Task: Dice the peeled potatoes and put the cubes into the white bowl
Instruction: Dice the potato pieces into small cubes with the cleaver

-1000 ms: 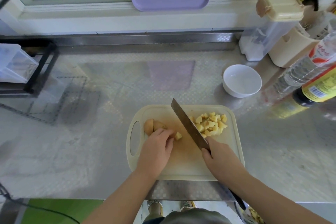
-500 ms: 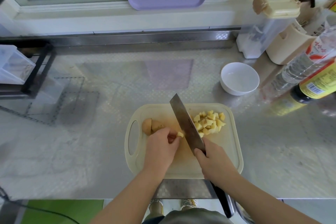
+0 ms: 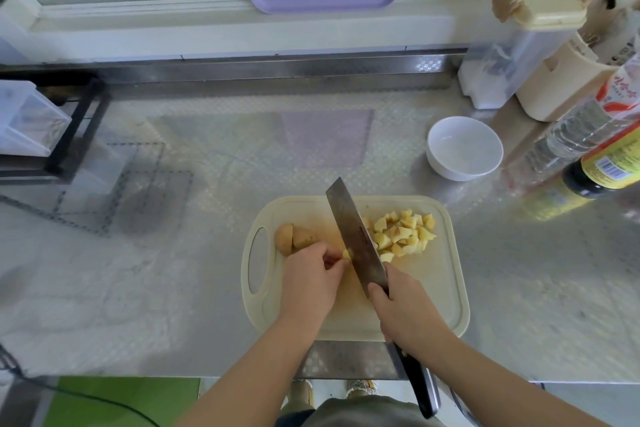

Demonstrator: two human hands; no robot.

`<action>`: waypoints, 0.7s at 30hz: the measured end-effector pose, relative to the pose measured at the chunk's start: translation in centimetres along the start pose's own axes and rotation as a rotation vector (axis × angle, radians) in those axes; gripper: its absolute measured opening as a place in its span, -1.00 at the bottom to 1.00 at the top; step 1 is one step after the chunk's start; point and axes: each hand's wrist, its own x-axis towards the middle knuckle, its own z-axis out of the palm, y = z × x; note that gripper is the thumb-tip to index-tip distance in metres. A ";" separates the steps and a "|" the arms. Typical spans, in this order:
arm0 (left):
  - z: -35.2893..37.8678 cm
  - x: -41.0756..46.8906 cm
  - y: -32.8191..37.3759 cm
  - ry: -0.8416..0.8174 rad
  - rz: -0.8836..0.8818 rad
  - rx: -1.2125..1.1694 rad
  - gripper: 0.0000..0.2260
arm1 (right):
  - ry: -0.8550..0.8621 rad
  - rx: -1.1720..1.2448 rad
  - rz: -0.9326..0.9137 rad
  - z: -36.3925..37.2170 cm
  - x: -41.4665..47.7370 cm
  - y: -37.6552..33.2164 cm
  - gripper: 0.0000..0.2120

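My left hand pinches a small potato piece at the middle of the cutting board. The cleaver, gripped in my right hand, touches its right side, blade running toward the board's far edge. Cut cubes lie far right on the board, the white bowl beyond that corner

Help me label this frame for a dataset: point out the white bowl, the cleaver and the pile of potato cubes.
white bowl (image 3: 464, 149), head view, bare inner floor.
cleaver (image 3: 351, 232), head view, flat of the blade.
pile of potato cubes (image 3: 403, 234), head view, middle of the heap.
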 end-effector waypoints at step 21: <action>-0.6 0.4 -0.2 -0.073 -0.044 -0.080 -0.92 | 0.052 -0.146 -0.013 -0.5 1.6 -0.2 -0.87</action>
